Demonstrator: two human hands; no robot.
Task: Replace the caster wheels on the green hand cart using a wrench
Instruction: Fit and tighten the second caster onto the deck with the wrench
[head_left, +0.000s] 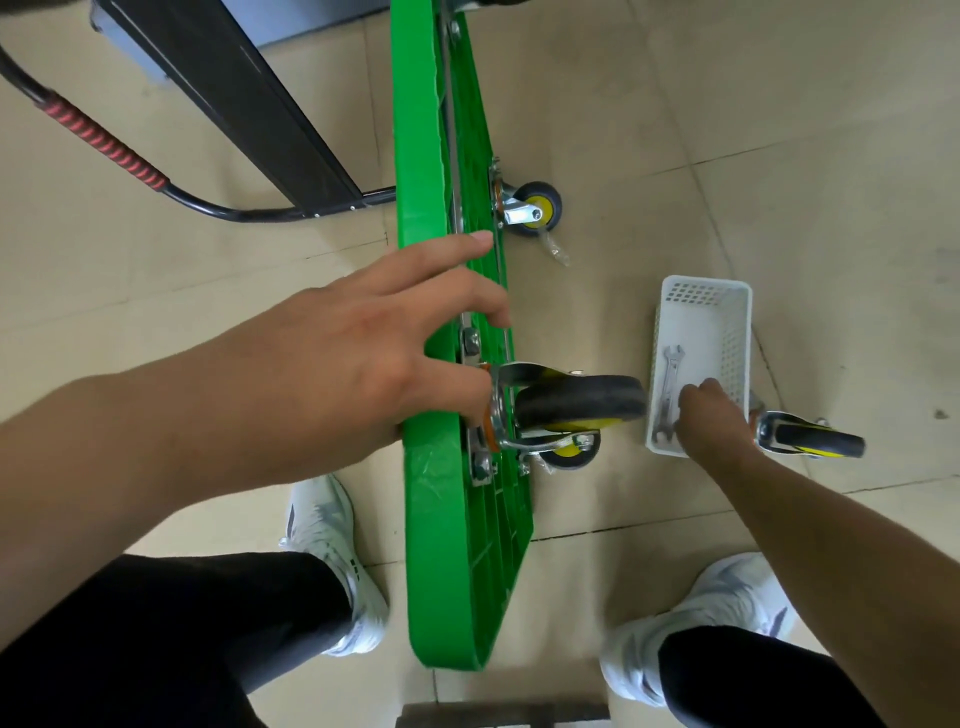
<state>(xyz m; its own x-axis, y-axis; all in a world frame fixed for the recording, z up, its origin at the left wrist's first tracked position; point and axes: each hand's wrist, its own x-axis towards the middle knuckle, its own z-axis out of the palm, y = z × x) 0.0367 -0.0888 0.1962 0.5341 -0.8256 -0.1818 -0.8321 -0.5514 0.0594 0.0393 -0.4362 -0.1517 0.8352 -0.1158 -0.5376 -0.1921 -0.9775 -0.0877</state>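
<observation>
Now, green hand cart (441, 545): tipped up on its long edge on the tiled floor (779, 130), underside facing right, between the person's white shoes (332, 519)
Left hand (363, 343): released, fingers spread over the cart's upper edge, thumb down beside the mounting plate of the near caster
Near caster (582, 402): bolted to the underside, black wheel sticking out to the right
Far caster (537, 205): also mounted, further along the cart, near the floor
Right hand (711, 415): reaching down into the white basket, fingertips at the wrench; cannot tell whether it grasps it
Wrench (667, 384): lying along the basket's left wall
White basket (696, 291): on the floor, right of the cart
Loose caster (815, 441): lying on the floor just beside the basket's right side
Cart handle (104, 140): black tube with red grip, at upper left
</observation>
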